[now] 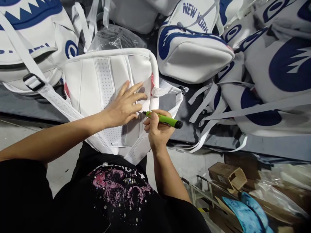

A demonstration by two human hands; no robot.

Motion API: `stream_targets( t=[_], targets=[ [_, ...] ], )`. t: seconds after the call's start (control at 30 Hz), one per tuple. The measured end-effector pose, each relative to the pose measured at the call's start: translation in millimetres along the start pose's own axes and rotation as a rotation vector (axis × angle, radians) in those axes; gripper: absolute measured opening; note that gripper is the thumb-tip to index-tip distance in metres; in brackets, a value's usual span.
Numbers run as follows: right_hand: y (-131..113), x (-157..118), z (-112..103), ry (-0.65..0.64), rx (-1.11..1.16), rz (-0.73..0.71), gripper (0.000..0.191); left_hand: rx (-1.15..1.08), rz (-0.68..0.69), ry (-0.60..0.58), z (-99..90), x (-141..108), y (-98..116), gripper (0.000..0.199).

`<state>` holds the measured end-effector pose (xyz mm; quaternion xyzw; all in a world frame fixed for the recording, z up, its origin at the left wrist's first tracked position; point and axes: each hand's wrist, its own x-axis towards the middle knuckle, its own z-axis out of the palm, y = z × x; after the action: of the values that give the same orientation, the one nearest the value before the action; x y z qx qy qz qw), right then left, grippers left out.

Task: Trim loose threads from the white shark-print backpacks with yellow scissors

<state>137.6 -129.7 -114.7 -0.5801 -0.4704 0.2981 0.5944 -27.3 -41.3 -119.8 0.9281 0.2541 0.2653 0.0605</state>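
Observation:
A white backpack [88, 81] lies back side up in front of me, partly over the table's near edge. A dotted mesh strip runs down its padded back, and straps trail off both sides. My left hand [126, 105] rests flat on the back panel with its fingers spread. In my right hand [159, 129] is a green marker pen [167, 119] with black ends. Its tip points left, close to the panel beside my left fingers; I cannot tell whether it touches.
White and blue backpacks stand at the left [36, 35], at the back [194, 55] and piled at the right [274, 81], with loose straps [206, 136] over the dark table [179, 136]. Clear plastic wrap [116, 37] lies behind. Cardboard boxes [227, 174] sit below right.

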Motion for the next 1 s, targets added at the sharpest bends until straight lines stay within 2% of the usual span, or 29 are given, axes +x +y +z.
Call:
stream_targets(
  t=[0.13,0.37,0.53,0.7,1.0],
  targets=[
    [3.2,-0.4,0.3,0.041,-0.07,-0.032,0.027,0.021,-0.01,-0.021,-0.8,-0.5,3.2,0.011],
    [-1.5,2.9,0.8,0.011,-0.057,-0.042,0.025,0.016,-0.032,-0.033,-1.4,0.4,4.5,0.011],
    [2.2,1.4,-0.7,0.005,-0.138,-0.056,0.024,0.005,-0.074,-0.056,-2.7,1.4,6.4,0.009],
    [3.1,0.8,-1.0,0.023,-0.211,-0.063,0.027,0.011,-0.048,-0.056,-2.9,0.7,6.9,0.011],
    [-2.1,5.3,0.1,0.004,-0.195,-0.044,0.028,0.04,-0.028,-0.019,4.3,-1.3,4.1,0.014]
  ],
)
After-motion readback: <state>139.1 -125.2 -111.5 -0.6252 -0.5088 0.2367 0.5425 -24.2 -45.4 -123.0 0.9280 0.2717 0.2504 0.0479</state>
